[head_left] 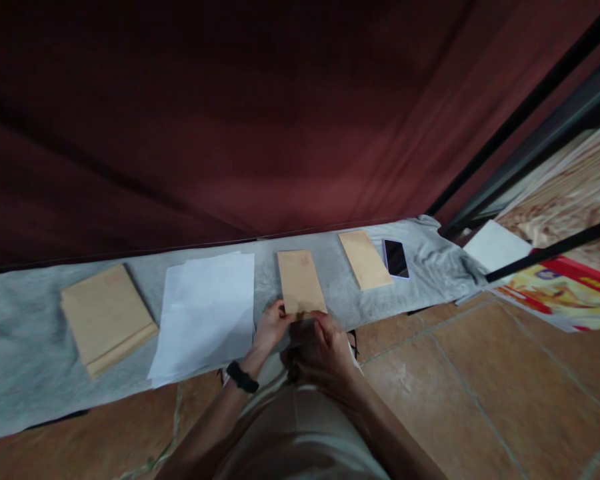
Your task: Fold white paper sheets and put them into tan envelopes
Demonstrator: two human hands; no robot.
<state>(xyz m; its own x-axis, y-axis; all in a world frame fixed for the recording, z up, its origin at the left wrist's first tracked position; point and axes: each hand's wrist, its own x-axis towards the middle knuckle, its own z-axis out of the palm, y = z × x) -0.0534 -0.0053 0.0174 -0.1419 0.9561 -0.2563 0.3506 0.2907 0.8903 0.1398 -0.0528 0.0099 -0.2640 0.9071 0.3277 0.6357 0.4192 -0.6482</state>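
Note:
A brown paper envelope (301,280) lies on the grey cloth in front of me, its near edge between my two hands. My left hand (273,325) pinches the envelope's near left corner. At the near right corner, the fingers of my right hand (331,339) are closed on the same edge. Left of it is a stack of white paper sheets (207,310). Farther left lies a pile of brown envelopes (107,317). To the right rests another brown envelope (365,259), beside a phone (397,259) with a dark screen.
The long surface is covered with a grey cloth (330,243). A dark red curtain (260,133) hangs behind it. Black metal bars (525,113) stand at the right, near a colourful printed box or board (565,293). Brown floor tiles (430,380) lie below.

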